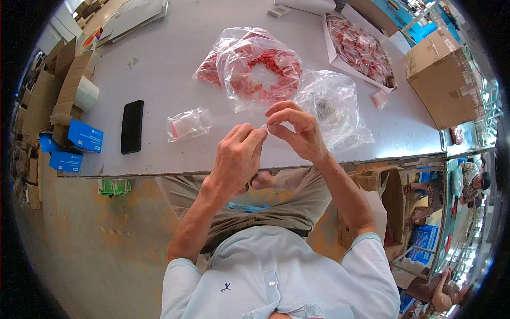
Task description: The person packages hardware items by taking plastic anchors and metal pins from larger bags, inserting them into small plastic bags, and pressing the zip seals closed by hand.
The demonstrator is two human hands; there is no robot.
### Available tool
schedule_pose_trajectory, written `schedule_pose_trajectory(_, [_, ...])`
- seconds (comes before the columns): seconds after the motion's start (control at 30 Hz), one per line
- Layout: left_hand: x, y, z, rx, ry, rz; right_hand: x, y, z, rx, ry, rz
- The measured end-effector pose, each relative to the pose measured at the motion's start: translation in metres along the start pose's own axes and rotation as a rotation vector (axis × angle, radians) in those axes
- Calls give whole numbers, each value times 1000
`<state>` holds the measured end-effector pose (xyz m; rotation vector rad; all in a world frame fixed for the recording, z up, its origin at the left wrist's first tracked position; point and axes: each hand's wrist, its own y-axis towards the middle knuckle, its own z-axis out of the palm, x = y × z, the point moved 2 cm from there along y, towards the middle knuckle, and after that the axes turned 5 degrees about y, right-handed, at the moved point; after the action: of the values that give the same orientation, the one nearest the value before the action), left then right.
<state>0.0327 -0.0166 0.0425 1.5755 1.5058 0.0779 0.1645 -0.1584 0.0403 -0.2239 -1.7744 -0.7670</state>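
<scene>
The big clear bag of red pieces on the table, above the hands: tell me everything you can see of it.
The big clear bag is thin, crinkled see-through plastic, lying flat on the grey table. Small red pieces inside sit in a rough ring around a bare middle. A second bag of red pieces lies partly under its left side. Neither hand touches it.

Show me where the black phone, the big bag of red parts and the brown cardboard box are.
black phone (pixel 132 126), head view, middle of its dark face.
big bag of red parts (pixel 260 69), head view, middle of the clear plastic.
brown cardboard box (pixel 443 80), head view, its side wall.
</scene>
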Motion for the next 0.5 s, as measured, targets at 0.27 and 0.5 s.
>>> schedule_pose_trajectory(0.27, [2,-1,2,19,-6,4,15,-5,-6,7,-229,-52])
schedule_pose_trajectory(0.5, [18,-10,2,0,-350,-312,25,-24,-82,-433,-388,89])
